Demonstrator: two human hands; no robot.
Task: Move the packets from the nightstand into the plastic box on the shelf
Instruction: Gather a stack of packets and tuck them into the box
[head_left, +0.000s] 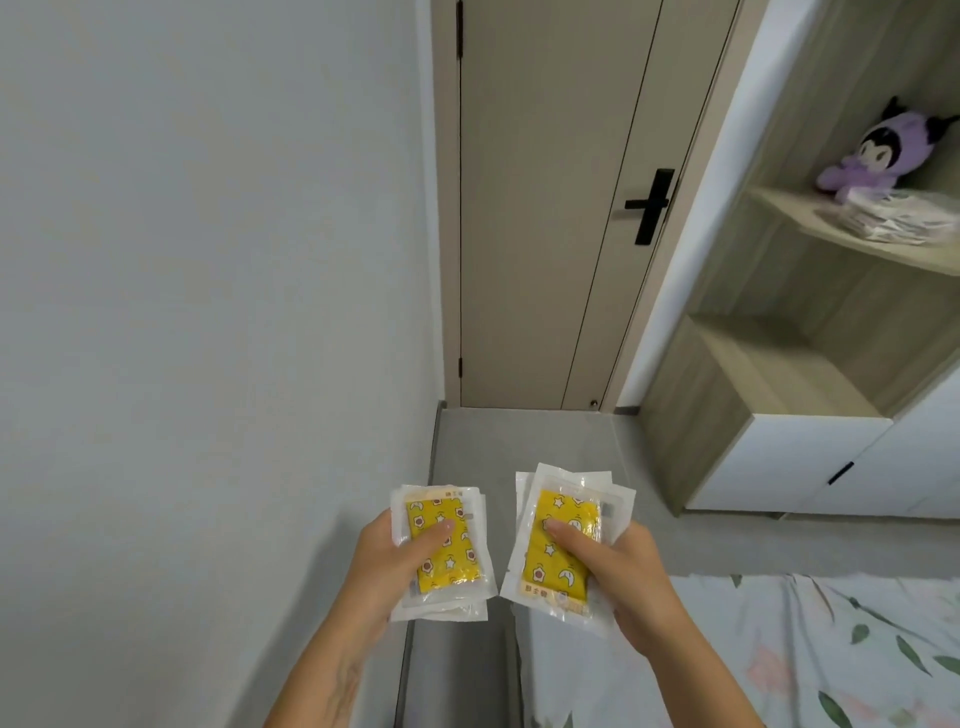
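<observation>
Left hand (387, 558) and right hand (618, 569), each clamping a loose fan of packets: left stack (441, 551), right stack (563, 545), thumb on top. Plastic box (883, 215) at the shelf (789, 208) front edge, well apart. Slippery wrappers, so a possible spill mid-carry.

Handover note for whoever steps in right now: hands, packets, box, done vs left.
Left hand: grips a small stack of yellow packets, thumb on top.
Right hand: grips a second stack of packets, thumb on top.
Both stacks are held in the air above the floor, beside the bed; the nightstand is not in view.
Plastic box: on the upper shelf at the right, beside a purple plush toy; it looks to hold packets already, though it is blurred.
Done: both stacks picked up.
Left: carry them to the shelf and put them in the box.
</observation>
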